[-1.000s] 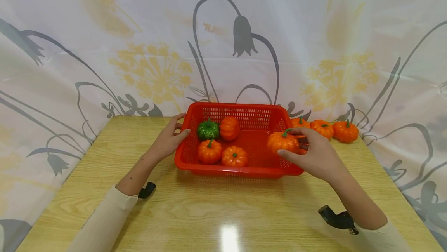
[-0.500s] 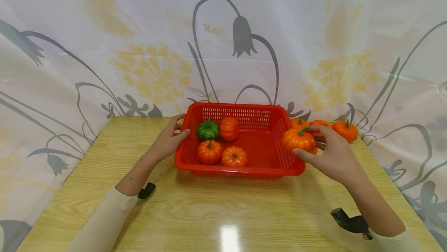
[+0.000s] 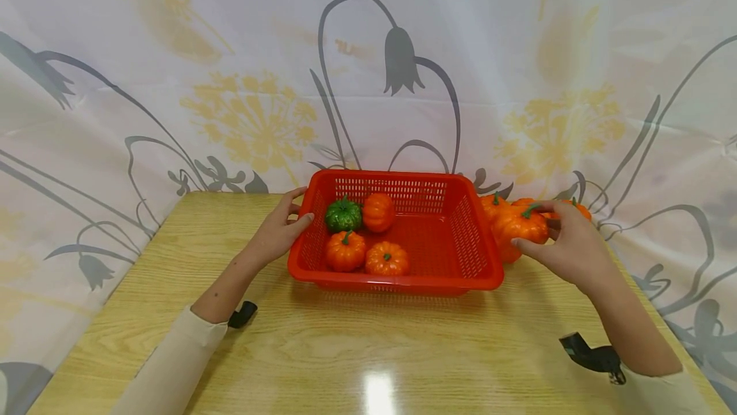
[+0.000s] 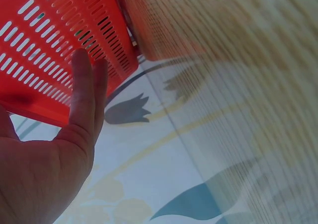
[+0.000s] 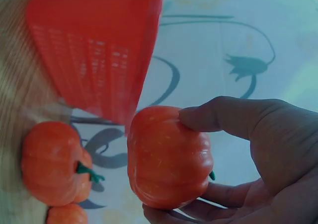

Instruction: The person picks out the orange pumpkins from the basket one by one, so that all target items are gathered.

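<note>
My right hand (image 3: 576,245) holds a small orange pumpkin (image 3: 521,224) with a green stem, just right of the red plastic basket (image 3: 397,284). In the right wrist view, the thumb lies on one side of this pumpkin (image 5: 169,157) and the fingers on the other. At the basket's left end is my left hand (image 3: 279,226), its thumb over the rim and its fingers along the outer slotted wall (image 4: 44,50). Inside the basket's left half sit a green pumpkin (image 3: 343,215) and three orange ones, including one near the front (image 3: 388,258).
More orange pumpkins (image 3: 492,204) stand on the wooden table (image 3: 322,351) right of the basket, partly hidden by the held one and my right hand. A flower-printed cloth (image 3: 368,82) hangs right behind the table. Black devices (image 3: 593,357) are on both wrists.
My right hand has carried the orange pumpkin rightward, from over the basket's right end to outside it, beside the other pumpkins. The left hand and the basket have stayed put.
</note>
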Demonstrator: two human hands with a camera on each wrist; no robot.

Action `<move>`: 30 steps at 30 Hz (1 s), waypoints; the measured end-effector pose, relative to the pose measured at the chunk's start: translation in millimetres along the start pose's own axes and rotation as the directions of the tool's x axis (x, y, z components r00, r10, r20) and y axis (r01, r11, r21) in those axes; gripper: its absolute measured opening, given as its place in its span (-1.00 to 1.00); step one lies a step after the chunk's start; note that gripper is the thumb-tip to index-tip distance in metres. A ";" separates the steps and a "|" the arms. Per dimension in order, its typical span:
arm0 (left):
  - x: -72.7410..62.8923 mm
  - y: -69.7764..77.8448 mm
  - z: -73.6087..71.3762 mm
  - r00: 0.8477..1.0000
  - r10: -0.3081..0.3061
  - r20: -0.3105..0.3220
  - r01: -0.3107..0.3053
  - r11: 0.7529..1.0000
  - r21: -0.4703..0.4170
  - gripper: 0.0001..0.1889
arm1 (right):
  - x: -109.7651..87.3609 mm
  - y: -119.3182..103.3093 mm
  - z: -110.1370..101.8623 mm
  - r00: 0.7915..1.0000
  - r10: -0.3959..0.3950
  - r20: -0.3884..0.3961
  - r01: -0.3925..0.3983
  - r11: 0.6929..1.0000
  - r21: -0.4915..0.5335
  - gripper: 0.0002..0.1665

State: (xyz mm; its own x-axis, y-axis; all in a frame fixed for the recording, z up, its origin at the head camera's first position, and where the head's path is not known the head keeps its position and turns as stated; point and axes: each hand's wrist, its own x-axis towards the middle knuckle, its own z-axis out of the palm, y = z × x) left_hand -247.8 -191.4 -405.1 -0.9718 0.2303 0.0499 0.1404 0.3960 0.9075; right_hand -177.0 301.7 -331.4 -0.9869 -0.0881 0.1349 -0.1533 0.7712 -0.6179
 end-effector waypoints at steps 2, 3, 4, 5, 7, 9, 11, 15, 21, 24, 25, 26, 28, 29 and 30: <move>-0.2 0.2 -0.1 1.000 0.001 0.002 -0.001 1.000 -0.003 -0.28 | 3.7 6.5 -1.5 1.000 0.003 -0.006 -0.003 1.000 -0.002 -0.06; -0.4 0.4 -0.1 1.000 0.002 0.002 -0.002 1.000 -0.006 -0.28 | 5.7 10.1 -2.3 1.000 0.005 -0.007 -0.005 1.000 -0.003 -0.06; -0.3 0.1 -0.2 1.000 0.005 0.004 -0.005 1.000 -0.007 -0.28 | 7.4 13.7 -2.9 1.000 0.006 -0.011 -0.006 1.000 -0.009 -0.07; -0.2 0.3 -0.1 1.000 0.004 0.004 -0.004 1.000 -0.008 -0.28 | 9.0 17.0 -3.4 1.000 0.008 -0.014 -0.008 1.000 -0.013 -0.07; 0.2 0.5 0.0 1.000 0.001 0.006 -0.001 1.000 -0.011 -0.28 | 11.1 22.4 -4.5 1.000 0.018 -0.018 -0.018 1.000 -0.025 -0.06; 0.3 0.5 0.0 1.000 -0.001 0.006 0.001 1.000 -0.011 -0.29 | 12.6 26.8 -5.5 0.999 0.031 -0.023 -0.032 0.999 -0.042 -0.04; 0.1 1.3 0.1 1.000 -0.008 0.005 0.008 1.000 -0.012 -0.30 | 13.7 29.8 -6.5 0.999 0.045 -0.027 -0.046 0.998 -0.052 -0.02; -0.5 2.1 -0.2 1.000 -0.009 0.006 0.009 1.000 -0.016 -0.30 | 16.5 37.3 -7.7 0.998 0.055 -0.041 -0.059 0.995 -0.084 -0.03; 0.0 1.5 -0.1 1.000 -0.007 0.005 0.007 1.000 -0.010 -0.29 | 20.9 52.1 -7.3 0.996 0.073 -0.046 -0.078 0.990 -0.114 -0.05; 0.2 0.6 0.2 1.000 -0.001 0.005 0.001 1.000 -0.009 -0.30 | 22.7 59.5 -6.7 0.995 0.088 -0.046 -0.093 0.987 -0.130 -0.03; 0.3 0.4 0.2 1.000 0.001 0.006 -0.001 1.000 -0.008 -0.29 | 23.4 61.9 -6.4 0.995 0.089 -0.046 -0.095 0.987 -0.133 -0.03; 0.4 0.2 0.4 1.000 0.001 0.004 -0.001 1.000 -0.009 -0.30 | 24.0 64.3 -6.1 0.995 0.089 -0.044 -0.094 0.987 -0.133 -0.03; 0.7 -0.4 0.3 1.000 0.007 0.005 -0.007 1.000 -0.006 -0.29 | 25.5 68.8 -5.5 0.995 0.088 -0.039 -0.092 0.987 -0.133 -0.03; 0.8 -0.5 0.2 1.000 0.010 0.006 -0.010 1.000 -0.004 -0.29 | 26.3 71.0 -5.3 0.995 0.089 -0.036 -0.093 0.986 -0.135 -0.03; 0.8 -0.4 0.1 1.000 0.013 0.006 -0.013 1.000 -0.003 -0.29 | 27.1 73.0 -5.2 0.996 0.087 -0.034 -0.091 0.986 -0.137 -0.04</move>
State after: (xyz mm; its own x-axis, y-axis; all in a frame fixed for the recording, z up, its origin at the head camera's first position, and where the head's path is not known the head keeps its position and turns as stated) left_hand -248.6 -191.2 -405.5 -0.9687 0.2411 0.0592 0.1526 0.3900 0.9081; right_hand -214.7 358.9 -368.8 -0.9943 0.0011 0.1067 -0.0544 0.8549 -0.5159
